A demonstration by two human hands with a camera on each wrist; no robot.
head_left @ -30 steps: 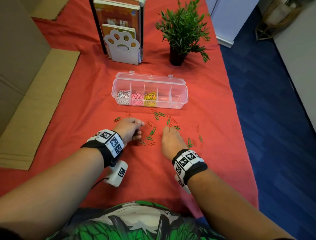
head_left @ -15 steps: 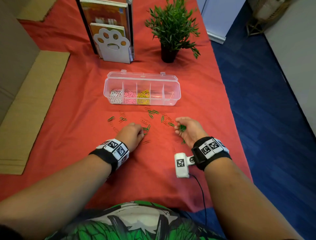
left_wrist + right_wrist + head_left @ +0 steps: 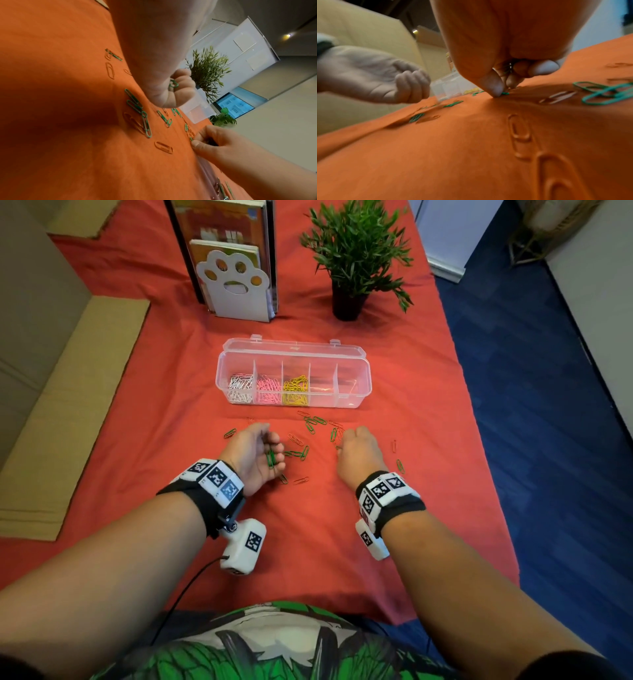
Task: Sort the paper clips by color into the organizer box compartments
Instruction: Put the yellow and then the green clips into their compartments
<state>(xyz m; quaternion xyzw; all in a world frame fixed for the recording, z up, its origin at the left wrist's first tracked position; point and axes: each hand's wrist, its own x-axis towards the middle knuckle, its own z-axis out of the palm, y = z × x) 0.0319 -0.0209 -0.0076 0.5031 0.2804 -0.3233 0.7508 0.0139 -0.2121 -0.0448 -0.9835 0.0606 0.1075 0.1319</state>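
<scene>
The clear organizer box (image 3: 352,350) lies open, with white clips (image 3: 239,386), pink clips (image 3: 269,388) and yellow clips (image 3: 295,390) in its three left compartments. Loose green clips (image 3: 301,453) and orange clips (image 3: 296,438) are scattered on the red cloth in front of it. My left hand (image 3: 274,453) is turned palm inward, its fingers curled round green clips (image 3: 173,84). My right hand (image 3: 342,440) is knuckles up on the cloth. Its thumb and forefinger pinch a green clip (image 3: 504,93), and more green clips (image 3: 507,67) sit inside its curled fingers.
A potted plant (image 3: 352,258) and a paw-shaped book stand (image 3: 234,289) stand behind the box. Flat cardboard (image 3: 68,412) lies along the left of the table. The table's right edge drops to a blue floor (image 3: 548,405). More orange clips (image 3: 399,465) lie right of my right hand.
My right hand turned from palm up to knuckles up and came down onto the cloth, pinching a green clip. My left hand rolled palm inward and now shows green clips in its fingers.
</scene>
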